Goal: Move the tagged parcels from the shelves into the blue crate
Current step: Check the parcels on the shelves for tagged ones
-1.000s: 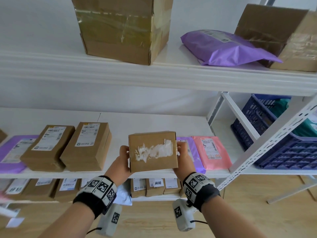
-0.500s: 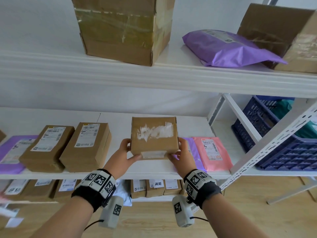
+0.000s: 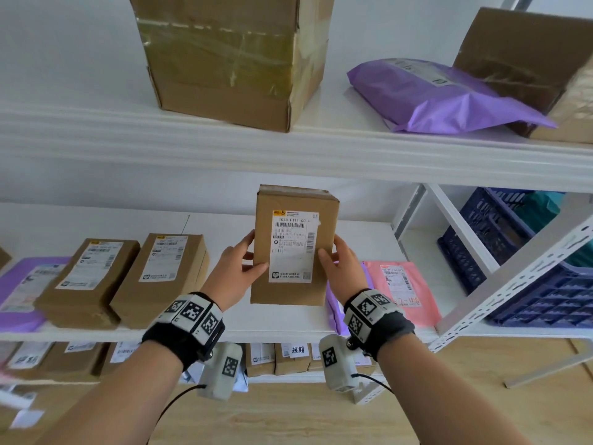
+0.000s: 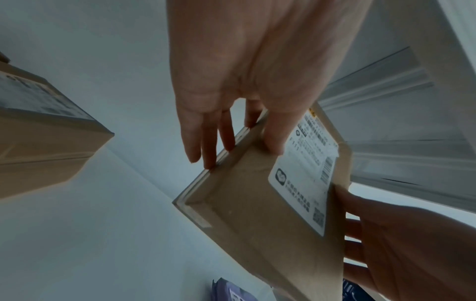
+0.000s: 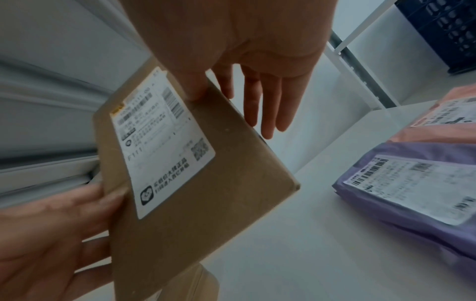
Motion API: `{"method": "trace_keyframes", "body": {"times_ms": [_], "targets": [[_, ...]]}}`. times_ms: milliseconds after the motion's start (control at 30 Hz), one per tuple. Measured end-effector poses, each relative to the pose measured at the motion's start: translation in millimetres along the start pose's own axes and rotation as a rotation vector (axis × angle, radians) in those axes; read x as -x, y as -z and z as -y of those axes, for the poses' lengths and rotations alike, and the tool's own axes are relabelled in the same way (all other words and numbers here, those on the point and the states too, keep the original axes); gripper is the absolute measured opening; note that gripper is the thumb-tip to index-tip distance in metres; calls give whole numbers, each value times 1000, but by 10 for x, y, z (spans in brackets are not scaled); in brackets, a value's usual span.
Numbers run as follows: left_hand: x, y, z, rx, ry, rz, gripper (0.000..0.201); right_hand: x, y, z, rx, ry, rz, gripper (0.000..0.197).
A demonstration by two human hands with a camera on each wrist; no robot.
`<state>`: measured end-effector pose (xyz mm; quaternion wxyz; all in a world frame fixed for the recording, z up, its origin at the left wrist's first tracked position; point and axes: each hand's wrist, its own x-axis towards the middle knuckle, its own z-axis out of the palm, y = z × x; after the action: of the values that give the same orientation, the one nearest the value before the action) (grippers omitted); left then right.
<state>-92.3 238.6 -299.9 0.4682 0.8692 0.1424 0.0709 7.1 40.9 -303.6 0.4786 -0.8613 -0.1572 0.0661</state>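
Shelves (image 3: 288, 149): white, several tiers, stocked with labelled cartons and mailers.
Crate (image 3: 545, 284): blue, on the adjoining rack to the right, level with the middle shelf; teal item inside, other contents not discernible.
Top shelf: large taped carton (image 3: 231, 56); purple mailer (image 3: 439, 94).
Middle shelf: two labelled boxes (image 3: 128, 277) at left; pink mailer (image 3: 401, 290) and a purple one at right.
Box (image 3: 293, 245): held upright above the middle shelf, label facing the wearer, clear of the surface.
Left hand (image 3: 234, 274): gripping the left edge, thumb on the front.
Right hand (image 3: 343, 268): gripping the right edge likewise.
Step judged: label check, parcel in hand.
Next move, if tagged: carry right, past the rack upright, lower into the crate.
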Motion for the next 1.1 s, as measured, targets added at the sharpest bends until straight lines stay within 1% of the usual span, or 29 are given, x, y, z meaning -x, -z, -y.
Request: {"method": "trace_keyframes", "body": {"times_ms": [67,133,200,333,533,900,1100], "targets": [[-31,-4,-15,7,-14,0,73,-63,-8,47,3,-35,-20,53],[-60,-1,-29,21,-27,-4,78,-116,-35,71,-36,-86,-41,59],[-87,5,-44,34,-1,-7,77,-156,-77,82,-80,-120,-45,65],[-113,-4,-47,50,20,-27,67,-188,-204,61,-83,-113,-30,71],[-136,-75,133,14,103,0,61,-184,-458,-109,-51,-128,49,64],[-111,-380,565,-19,205,102,57,-70,-760,-455,-7,-215,235,77],[-109,-490,753,-20,238,116,58,-34,-895,-653,28,-227,262,79]]}}
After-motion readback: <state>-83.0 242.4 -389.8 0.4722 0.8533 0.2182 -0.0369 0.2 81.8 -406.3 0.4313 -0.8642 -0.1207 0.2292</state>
